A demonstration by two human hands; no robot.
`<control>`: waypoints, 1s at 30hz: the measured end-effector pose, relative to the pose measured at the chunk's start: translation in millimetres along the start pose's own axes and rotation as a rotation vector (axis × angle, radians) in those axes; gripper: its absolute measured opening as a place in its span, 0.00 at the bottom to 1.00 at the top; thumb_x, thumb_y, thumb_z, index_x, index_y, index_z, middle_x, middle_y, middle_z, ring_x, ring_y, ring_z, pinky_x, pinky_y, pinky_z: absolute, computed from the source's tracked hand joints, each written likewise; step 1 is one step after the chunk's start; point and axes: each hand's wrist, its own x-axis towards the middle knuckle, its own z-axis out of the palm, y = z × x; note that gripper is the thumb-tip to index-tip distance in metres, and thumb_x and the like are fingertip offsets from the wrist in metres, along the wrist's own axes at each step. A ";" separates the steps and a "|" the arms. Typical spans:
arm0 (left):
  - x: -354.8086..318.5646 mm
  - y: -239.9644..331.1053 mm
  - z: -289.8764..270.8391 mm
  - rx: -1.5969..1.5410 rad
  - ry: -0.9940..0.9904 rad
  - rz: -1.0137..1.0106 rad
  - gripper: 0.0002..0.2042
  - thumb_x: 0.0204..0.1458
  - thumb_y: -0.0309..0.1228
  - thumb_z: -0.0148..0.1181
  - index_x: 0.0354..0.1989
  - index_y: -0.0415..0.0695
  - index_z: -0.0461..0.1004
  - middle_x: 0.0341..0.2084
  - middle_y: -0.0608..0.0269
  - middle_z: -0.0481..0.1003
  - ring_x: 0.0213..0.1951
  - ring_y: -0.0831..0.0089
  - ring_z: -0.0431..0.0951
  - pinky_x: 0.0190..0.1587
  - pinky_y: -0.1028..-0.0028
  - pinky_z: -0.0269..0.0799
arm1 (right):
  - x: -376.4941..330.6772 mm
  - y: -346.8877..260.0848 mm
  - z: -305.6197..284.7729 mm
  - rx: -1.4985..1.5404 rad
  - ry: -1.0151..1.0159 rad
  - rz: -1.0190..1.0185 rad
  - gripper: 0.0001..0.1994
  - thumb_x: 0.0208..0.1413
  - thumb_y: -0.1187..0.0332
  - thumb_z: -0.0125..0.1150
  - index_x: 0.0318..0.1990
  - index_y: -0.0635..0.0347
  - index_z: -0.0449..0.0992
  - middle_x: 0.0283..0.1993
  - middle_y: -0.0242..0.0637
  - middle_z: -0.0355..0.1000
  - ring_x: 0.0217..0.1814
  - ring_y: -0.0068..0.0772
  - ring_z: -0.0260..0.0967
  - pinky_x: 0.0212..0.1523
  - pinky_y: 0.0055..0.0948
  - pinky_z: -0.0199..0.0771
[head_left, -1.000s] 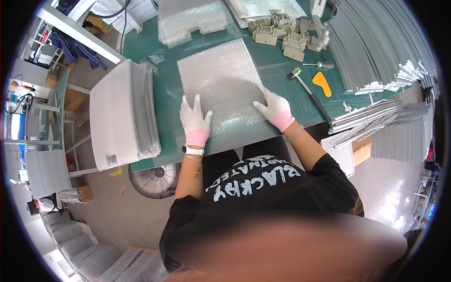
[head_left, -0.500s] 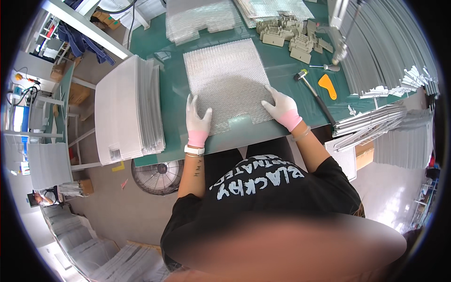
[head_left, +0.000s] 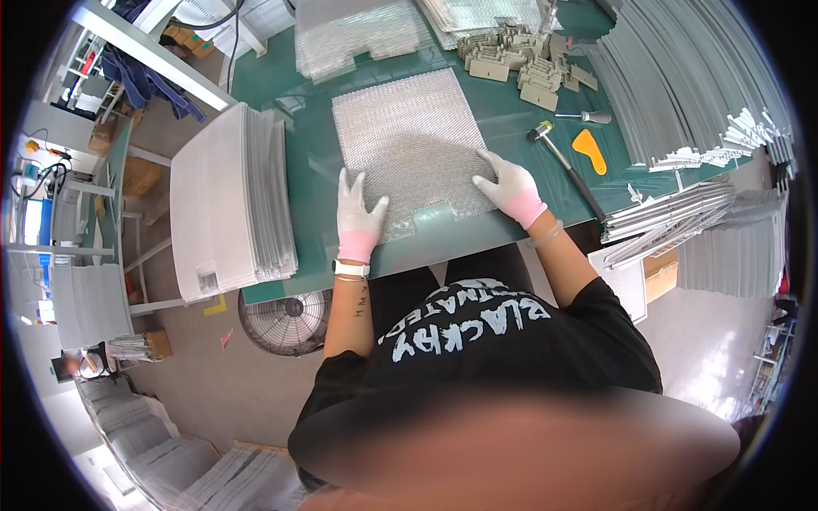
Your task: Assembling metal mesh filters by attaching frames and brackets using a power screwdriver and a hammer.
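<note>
A silver mesh sheet with a notch in its near edge lies flat on the green table; I cannot tell whether it is one layer or several. Both my hands wear white gloves with pink cuffs. My left hand rests at the sheet's left edge, fingers stretched out along it and thumb spread over the mesh. At the right edge is my right hand, its fingers extended and its thumb apart, touching the mesh. The undersides of the fingers are hidden.
White panels are stacked left. Behind lie clear-wrapped mesh sheets and beige plastic pieces. A hammer, screwdriver and yellow scraper lie to the right, near grey-white panels. A floor fan stands below.
My hands stay at the sheet's two sides with only slight shifts. The view has moved a little. A pale hanging object at the upper right no longer shows where it was.
</note>
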 end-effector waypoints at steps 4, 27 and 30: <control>-2.1 -3.6 1.6 -0.036 0.003 0.000 0.32 0.46 0.35 0.69 0.61 0.37 0.68 0.69 0.39 0.54 0.68 0.46 0.58 0.68 0.60 0.59 | 1.7 0.3 0.8 -0.036 0.007 -0.017 0.29 0.57 0.54 0.59 0.65 0.53 0.66 0.47 0.49 0.77 0.50 0.51 0.74 0.51 0.42 0.73; 5.8 -8.6 -15.6 0.174 -0.060 -0.122 0.40 0.45 0.42 0.70 0.65 0.35 0.60 0.60 0.40 0.66 0.59 0.50 0.68 0.62 0.58 0.65 | 14.2 -2.3 1.5 -0.047 0.016 -0.155 0.35 0.45 0.63 0.67 0.63 0.64 0.66 0.63 0.51 0.65 0.67 0.51 0.60 0.69 0.43 0.57; 2.4 -0.9 -17.1 0.336 -0.028 -0.132 0.42 0.45 0.44 0.71 0.65 0.34 0.60 0.58 0.40 0.67 0.57 0.50 0.70 0.59 0.58 0.68 | 13.3 -4.9 3.1 -0.083 0.046 -0.129 0.34 0.45 0.62 0.67 0.62 0.63 0.67 0.63 0.49 0.66 0.66 0.50 0.61 0.68 0.43 0.58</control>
